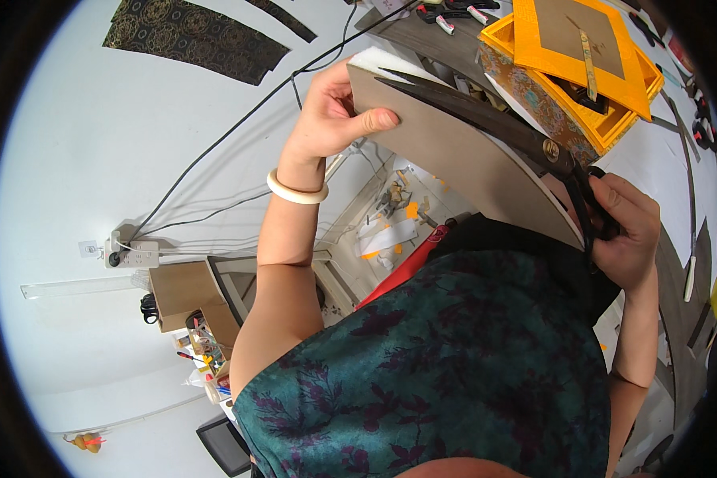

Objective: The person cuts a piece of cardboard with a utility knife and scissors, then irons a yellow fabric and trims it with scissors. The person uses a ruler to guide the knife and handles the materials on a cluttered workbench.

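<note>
My left hand [349,116] grips one end of a grey-brown board [454,146], its thumb flat on the face. White foam or padding [388,58] shows along the board's far side. In my right hand [627,224] are the looped handles of large black scissors [549,149]. Their long blades lie along the board's upper edge and point toward my left hand. The tips look slightly apart near the foam; whether material sits between the blades is hard to see. The board's near end reaches my lap, close to the scissor handles.
An orange-lined box covered in patterned fabric [526,89] stands on the table, an orange-framed panel [579,51] lying askew on top. A white-handled tool [690,278] lies at right. Paper scraps [388,236] litter the floor. A black cable [233,125] crosses from a power strip [134,254].
</note>
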`<state>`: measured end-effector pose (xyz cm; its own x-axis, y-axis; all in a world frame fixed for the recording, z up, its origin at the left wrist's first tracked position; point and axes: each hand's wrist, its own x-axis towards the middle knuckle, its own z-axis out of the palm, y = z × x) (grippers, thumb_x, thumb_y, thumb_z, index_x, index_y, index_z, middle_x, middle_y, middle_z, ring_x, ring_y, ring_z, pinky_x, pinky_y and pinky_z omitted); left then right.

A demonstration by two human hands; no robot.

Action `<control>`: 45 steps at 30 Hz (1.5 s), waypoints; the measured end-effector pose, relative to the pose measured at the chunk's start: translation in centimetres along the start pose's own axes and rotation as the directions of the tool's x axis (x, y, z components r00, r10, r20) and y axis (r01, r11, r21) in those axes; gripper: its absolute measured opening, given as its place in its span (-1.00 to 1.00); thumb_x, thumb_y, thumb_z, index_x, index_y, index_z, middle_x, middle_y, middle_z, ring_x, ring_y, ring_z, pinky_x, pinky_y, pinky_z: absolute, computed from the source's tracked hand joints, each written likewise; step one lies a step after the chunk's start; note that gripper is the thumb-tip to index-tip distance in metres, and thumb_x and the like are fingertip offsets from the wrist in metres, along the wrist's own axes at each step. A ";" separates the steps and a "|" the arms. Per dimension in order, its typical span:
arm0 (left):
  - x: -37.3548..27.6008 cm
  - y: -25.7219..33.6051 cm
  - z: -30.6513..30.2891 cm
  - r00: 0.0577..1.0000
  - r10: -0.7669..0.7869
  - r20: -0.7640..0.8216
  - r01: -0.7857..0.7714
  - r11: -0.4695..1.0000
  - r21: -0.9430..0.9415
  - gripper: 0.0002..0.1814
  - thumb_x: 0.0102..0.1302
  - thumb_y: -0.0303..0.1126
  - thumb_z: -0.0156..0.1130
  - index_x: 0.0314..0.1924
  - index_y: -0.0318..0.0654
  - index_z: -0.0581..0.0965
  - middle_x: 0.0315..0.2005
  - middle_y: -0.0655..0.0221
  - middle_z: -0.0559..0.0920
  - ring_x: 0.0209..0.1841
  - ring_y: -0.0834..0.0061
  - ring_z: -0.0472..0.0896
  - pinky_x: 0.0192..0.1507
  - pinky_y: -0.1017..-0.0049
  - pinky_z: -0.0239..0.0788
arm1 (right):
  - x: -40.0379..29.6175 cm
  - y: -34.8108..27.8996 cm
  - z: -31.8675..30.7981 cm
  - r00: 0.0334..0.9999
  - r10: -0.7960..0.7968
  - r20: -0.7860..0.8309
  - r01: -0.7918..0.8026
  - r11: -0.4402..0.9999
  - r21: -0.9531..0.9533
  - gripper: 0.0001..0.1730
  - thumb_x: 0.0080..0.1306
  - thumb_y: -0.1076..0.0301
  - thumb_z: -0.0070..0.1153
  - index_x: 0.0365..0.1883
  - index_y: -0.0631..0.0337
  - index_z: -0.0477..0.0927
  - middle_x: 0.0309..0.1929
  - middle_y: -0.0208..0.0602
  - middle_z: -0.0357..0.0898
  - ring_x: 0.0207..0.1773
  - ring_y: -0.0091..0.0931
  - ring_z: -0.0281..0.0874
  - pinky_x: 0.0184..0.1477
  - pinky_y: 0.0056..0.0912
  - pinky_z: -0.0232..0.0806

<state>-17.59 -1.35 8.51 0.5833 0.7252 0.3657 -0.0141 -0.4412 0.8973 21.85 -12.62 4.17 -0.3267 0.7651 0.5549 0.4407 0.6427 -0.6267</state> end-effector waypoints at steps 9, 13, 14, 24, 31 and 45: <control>0.1 0.5 0.5 1.000 0.014 0.005 -0.014 1.000 -0.003 -0.45 0.23 -0.38 0.65 0.17 -0.38 0.63 -0.04 0.35 0.78 0.01 0.56 0.70 0.12 0.48 0.53 | -0.4 0.2 -0.1 0.999 -0.044 -0.014 0.043 0.998 -0.041 -0.48 0.10 0.64 0.50 0.09 0.33 0.72 -0.30 -0.23 0.64 -0.45 -0.51 0.54 -0.38 -0.56 0.38; -0.1 0.4 0.6 1.000 0.026 -0.008 -0.026 0.999 -0.019 -0.42 0.23 -0.37 0.65 0.20 -0.38 0.62 0.00 0.33 0.78 0.03 0.55 0.70 0.14 0.47 0.53 | 0.0 -0.1 -0.2 0.997 -0.070 -0.030 0.069 0.998 -0.008 -0.45 0.07 0.63 0.51 0.09 0.34 0.70 -0.28 -0.24 0.64 -0.45 -0.55 0.51 -0.39 -0.58 0.36; -0.1 0.4 0.8 0.999 0.034 -0.016 -0.034 0.999 -0.022 -0.41 0.23 -0.37 0.65 0.21 -0.38 0.62 0.01 0.32 0.78 0.04 0.54 0.70 0.15 0.46 0.53 | 0.1 -0.2 -0.2 0.998 -0.062 -0.030 0.063 0.998 0.006 -0.45 0.06 0.62 0.52 0.09 0.35 0.70 -0.28 -0.25 0.64 -0.45 -0.56 0.50 -0.39 -0.58 0.35; -0.3 0.5 1.2 1.000 0.005 0.002 -0.005 1.000 -0.004 -0.37 0.21 -0.37 0.67 0.24 -0.39 0.59 0.01 0.33 0.78 0.04 0.57 0.70 0.14 0.48 0.54 | 0.6 -0.9 -0.6 1.000 0.007 -0.020 -0.006 0.999 0.031 -0.50 0.03 0.62 0.52 -0.01 0.40 0.70 -0.28 -0.25 0.63 -0.44 -0.56 0.49 -0.39 -0.57 0.34; -0.2 0.5 1.5 0.999 0.041 0.000 -0.041 0.999 0.015 -0.39 0.22 -0.41 0.66 0.22 -0.41 0.59 -0.02 0.32 0.79 0.01 0.58 0.71 0.12 0.49 0.55 | 0.9 -1.5 -1.0 0.999 0.019 0.036 -0.019 1.000 0.003 -0.53 0.05 0.62 0.51 -0.02 0.40 0.71 -0.35 -0.23 0.60 -0.46 -0.52 0.50 -0.40 -0.56 0.34; -0.2 0.7 2.0 0.999 0.033 -0.030 -0.034 0.999 -0.016 -0.41 0.22 -0.41 0.66 0.19 -0.43 0.61 -0.04 0.29 0.79 -0.01 0.56 0.73 0.09 0.49 0.57 | 0.5 -1.3 -0.8 0.999 -0.035 0.004 0.035 0.998 -0.053 -0.52 0.08 0.61 0.52 0.01 0.35 0.72 -0.40 -0.23 0.59 -0.51 -0.47 0.49 -0.42 -0.52 0.33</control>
<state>-16.09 -2.92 8.54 0.5577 0.7257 0.4029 -0.0470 -0.4570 0.8882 21.77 -13.10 5.66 -0.3449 0.7425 0.5743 0.4725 0.6660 -0.5773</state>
